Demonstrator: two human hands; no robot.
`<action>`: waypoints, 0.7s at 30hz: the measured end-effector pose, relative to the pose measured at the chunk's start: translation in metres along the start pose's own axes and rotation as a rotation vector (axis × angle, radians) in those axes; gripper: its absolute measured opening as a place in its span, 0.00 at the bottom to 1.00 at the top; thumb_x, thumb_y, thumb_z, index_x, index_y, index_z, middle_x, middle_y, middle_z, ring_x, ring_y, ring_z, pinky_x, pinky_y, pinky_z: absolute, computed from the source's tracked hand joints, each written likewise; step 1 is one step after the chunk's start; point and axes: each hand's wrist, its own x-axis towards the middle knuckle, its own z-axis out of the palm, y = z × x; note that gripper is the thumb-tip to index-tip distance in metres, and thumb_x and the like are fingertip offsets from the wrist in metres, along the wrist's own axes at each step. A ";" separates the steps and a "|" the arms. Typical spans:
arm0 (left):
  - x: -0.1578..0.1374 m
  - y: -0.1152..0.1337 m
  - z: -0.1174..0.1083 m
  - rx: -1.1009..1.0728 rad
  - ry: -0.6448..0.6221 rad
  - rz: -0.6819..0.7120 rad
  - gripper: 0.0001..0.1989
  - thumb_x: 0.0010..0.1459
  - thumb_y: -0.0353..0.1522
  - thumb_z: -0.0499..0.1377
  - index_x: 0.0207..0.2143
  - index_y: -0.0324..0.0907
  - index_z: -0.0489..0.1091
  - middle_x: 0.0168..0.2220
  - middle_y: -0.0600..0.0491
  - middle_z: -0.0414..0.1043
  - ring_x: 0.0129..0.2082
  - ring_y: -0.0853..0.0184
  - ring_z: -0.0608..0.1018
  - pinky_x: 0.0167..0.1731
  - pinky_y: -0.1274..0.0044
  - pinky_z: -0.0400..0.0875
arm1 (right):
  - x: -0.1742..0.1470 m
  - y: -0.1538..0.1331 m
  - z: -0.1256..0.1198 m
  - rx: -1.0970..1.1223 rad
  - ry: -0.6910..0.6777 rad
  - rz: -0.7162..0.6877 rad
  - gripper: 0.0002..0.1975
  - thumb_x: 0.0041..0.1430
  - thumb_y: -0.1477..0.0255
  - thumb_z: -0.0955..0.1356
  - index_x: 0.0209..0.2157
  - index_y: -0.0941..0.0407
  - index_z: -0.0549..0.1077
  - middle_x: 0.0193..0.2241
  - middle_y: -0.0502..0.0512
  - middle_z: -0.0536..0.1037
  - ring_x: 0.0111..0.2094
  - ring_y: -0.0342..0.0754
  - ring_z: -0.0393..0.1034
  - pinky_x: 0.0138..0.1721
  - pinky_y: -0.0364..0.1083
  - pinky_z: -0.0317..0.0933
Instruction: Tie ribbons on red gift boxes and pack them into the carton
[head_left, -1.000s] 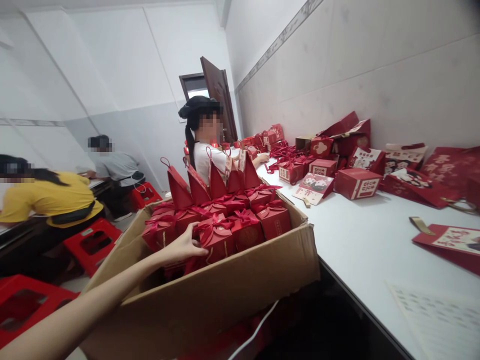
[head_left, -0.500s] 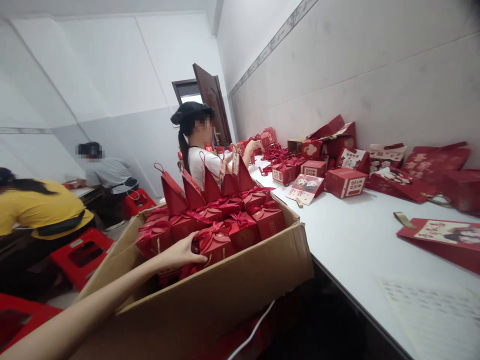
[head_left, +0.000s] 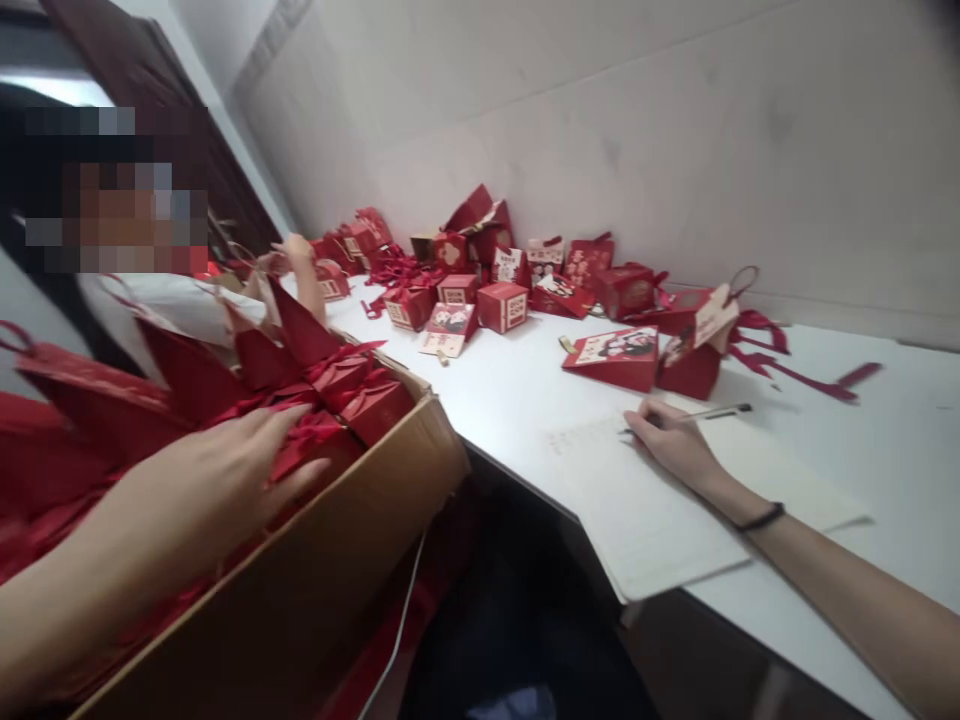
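My left hand (head_left: 217, 485) reaches into a brown cardboard carton (head_left: 322, 580) packed with red gift boxes (head_left: 375, 405) tied with red ribbons. Its fingers are stretched out, with the thumb apart, lying over a ribboned gift box near the carton's wall; motion smears it a little. On the white table, my right hand (head_left: 679, 445) holds a pen (head_left: 724, 411), its tip at an open notebook (head_left: 645, 520) with faint handwriting on the upper left of the page. A dark band circles my right wrist.
Red gift boxes (head_left: 502, 307) with printed figures and ribbons stand along the wall on the white table (head_left: 885, 440). A co-worker's hand (head_left: 300, 265) is at the far end, beyond the carton. A white cable (head_left: 409, 600) hangs below the table's edge.
My view has swung right and down, bringing my right hand, pen and notebook into sight. My left hand, earlier gripping a gift box in the carton, now has its fingers extended.
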 end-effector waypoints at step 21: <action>0.087 0.183 0.106 -0.255 -0.657 0.975 0.48 0.39 0.23 0.57 0.62 0.44 0.39 0.65 0.49 0.36 0.63 0.53 0.41 0.58 0.56 0.42 | 0.011 0.016 -0.003 0.120 0.081 0.097 0.18 0.50 0.64 0.68 0.17 0.55 0.56 0.11 0.43 0.59 0.14 0.39 0.52 0.17 0.40 0.47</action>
